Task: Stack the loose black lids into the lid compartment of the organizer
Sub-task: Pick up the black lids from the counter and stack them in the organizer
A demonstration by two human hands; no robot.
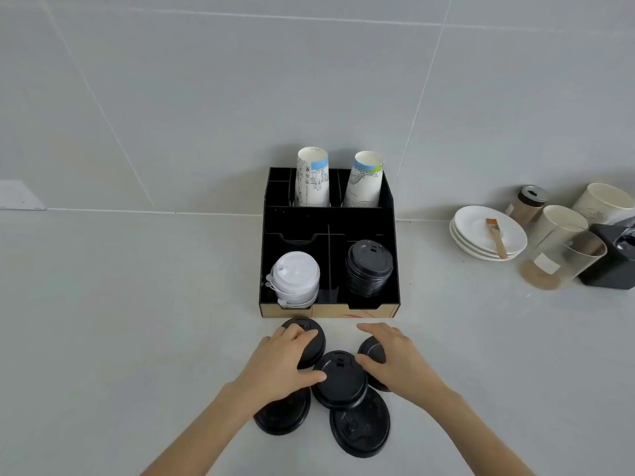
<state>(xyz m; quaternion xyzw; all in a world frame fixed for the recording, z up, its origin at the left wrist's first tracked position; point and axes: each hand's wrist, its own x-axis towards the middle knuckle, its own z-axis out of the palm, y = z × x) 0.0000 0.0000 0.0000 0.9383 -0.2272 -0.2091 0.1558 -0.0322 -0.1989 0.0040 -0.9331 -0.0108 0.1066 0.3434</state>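
Several loose black lids lie flat on the counter in front of the organizer (378,311). My left hand (278,369) rests with spread fingers on the far-left lid (314,352), thumb touching the middle lid (340,379). My right hand (398,362) lies over the right lid (372,352), thumb at the middle lid's right edge. Two more lids lie nearer me, one at the left (281,419) and one at the right (359,429). No lid is lifted. A stack of black lids (369,266) fills the organizer's front right compartment.
White lids (295,280) are stacked in the front left compartment. Two paper cups (312,180) stand in the back row. At the right are stacked white saucers (481,231) with a small brush, jars, cups and a black machine (611,266). A tiled wall rises behind.
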